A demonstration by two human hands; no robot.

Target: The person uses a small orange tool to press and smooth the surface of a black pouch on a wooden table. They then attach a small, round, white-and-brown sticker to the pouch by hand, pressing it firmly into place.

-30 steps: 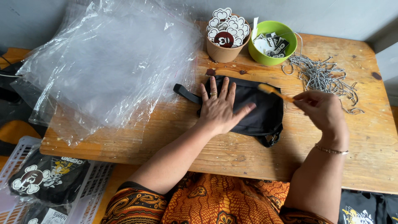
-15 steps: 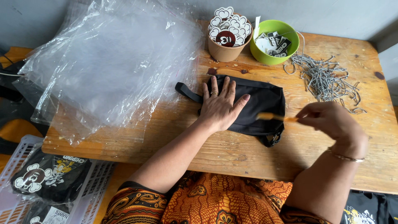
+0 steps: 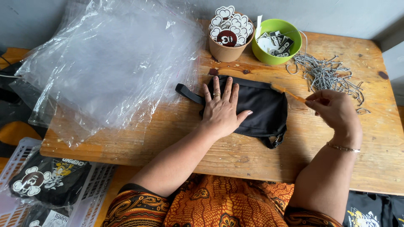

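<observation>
wooden table point(image 3: 252, 159) with clear plastic bags point(image 3: 109, 67) heaped at its left end. black pouch point(image 3: 263, 107) lies mid-table, long axis left to right, strap end pointing left. left hand point(image 3: 221, 109) lies flat on its left half, fingers spread wide. right hand point(image 3: 334, 111), just right of the pouch, pinches a thin orange stick point(image 3: 288, 92) whose tip reaches over the pouch's top right corner.

The near edge of the wooden table point(image 3: 252, 157) at lower centre is bare. The plastic bags point(image 3: 109, 63) block the upper left; brown cup point(image 3: 227, 44), green bowl point(image 3: 275, 52) and chains point(image 3: 328, 75) crowd the upper right.
</observation>
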